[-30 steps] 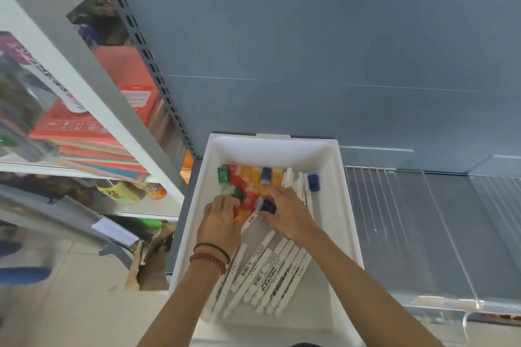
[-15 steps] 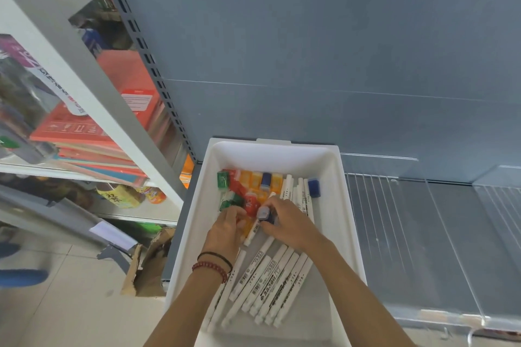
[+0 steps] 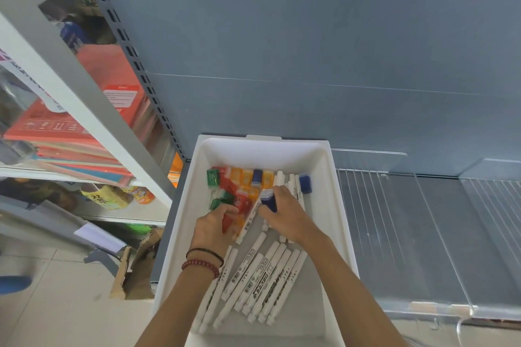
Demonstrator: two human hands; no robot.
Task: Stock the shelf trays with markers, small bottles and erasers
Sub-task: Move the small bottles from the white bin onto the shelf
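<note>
Our left hand (image 3: 211, 229) clasps a small red bottle (image 3: 226, 223) | our right hand (image 3: 291, 218) grips a dark-blue bottle (image 3: 269, 201) | inside white plastic tray (image 3: 339, 220)

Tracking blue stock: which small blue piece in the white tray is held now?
The white-capped blue piece, pinched by the right hand; the other two blue pieces lie loose farther back. The left hand grips a red piece.

Left hand (image 3: 214, 227) curled, seemingly gripping; right hand (image 3: 289, 218) fingers (image 3: 279, 192) pinching.

Blue-grey back panel (image 3: 310, 36); slotted grey upright (image 3: 132, 59); pale tiled floor (image 3: 56, 304); perhaps torn cardboard (image 3: 138, 270)
</note>
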